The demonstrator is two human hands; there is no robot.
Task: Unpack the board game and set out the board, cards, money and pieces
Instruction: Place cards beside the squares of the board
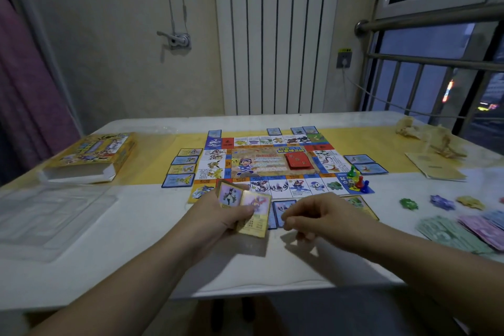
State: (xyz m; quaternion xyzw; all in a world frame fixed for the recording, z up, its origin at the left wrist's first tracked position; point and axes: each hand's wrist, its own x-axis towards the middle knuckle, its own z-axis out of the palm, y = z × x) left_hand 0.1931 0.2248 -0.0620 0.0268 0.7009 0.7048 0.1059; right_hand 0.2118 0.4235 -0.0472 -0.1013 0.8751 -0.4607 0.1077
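Card-laying step, near edge of board [253,166]; left hand [215,215] grips held cards [252,215]; right hand [319,217] curled over laid card [283,209], hold unclear; next likely calls for matching a card to its square.

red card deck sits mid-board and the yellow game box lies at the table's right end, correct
No: the head view shows the yellow cardboard game box at the left end of the white table. The red card deck sits central on the colourful board.
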